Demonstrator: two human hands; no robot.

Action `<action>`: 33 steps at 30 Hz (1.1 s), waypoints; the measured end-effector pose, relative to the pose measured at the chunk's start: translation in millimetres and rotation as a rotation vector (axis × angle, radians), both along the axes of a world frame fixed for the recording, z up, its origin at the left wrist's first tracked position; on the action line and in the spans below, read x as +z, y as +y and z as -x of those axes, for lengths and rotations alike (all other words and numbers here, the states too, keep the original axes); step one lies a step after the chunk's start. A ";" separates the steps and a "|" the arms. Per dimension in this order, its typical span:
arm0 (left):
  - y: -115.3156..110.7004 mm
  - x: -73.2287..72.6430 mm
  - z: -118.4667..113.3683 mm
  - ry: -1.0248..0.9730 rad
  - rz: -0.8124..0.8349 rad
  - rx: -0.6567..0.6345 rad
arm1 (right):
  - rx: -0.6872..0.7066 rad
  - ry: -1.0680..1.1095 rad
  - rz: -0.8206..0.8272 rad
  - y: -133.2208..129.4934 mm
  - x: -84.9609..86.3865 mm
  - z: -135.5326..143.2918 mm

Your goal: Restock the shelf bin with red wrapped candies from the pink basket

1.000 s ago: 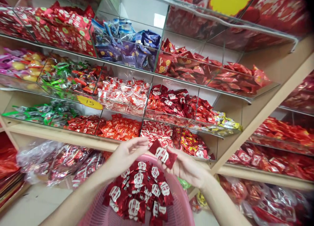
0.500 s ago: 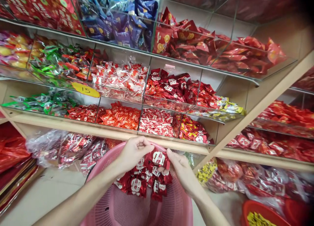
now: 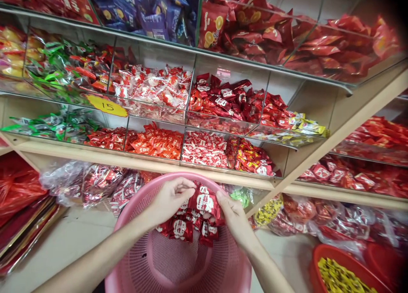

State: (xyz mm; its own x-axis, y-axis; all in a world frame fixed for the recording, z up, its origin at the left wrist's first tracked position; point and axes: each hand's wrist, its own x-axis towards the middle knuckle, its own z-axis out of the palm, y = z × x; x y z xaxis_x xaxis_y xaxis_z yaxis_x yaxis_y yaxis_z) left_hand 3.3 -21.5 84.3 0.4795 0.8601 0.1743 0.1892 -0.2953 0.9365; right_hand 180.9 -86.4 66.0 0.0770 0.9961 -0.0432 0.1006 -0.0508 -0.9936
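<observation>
A pink plastic basket [image 3: 127,252] stands below the shelf, with a bunch of red packets [image 3: 180,228] over its far inner side. My right hand [image 3: 233,216] holds a red packet with white print [image 3: 205,203] at the top of the bunch, thumb on its right edge. My left hand [image 3: 174,197] is just left of that packet, thumb and fingertips pinched together at the packets' upper edge; what lies between the fingertips is too small to make out. Both forearms reach over the basket.
Shelves with clear dividers [image 3: 153,150] hold many wrapped sweets, with a yellow tag [image 3: 106,105] on one edge. Bagged sweets [image 3: 103,182] lie beneath. A red tub [image 3: 315,263] of yellow packets is at the lower right, and a red bag [image 3: 19,182] at the left.
The view has shifted, and the shelves appear closer. The packet in my right hand is more upright, and another packet's top now shows behind it. My left hand stays beside the bunch.
</observation>
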 end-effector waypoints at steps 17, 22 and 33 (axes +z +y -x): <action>-2.0 -27.7 30.4 0.825 -0.599 -0.254 | 0.023 -0.031 -0.004 -17.1 -29.8 -11.6; -2.1 -41.7 35.0 0.916 -0.503 -0.285 | -0.127 0.069 -0.023 -36.7 -35.2 -22.4; 6.0 -91.8 32.6 0.954 -0.596 -0.285 | -0.339 0.016 -0.058 -54.1 -39.4 -28.9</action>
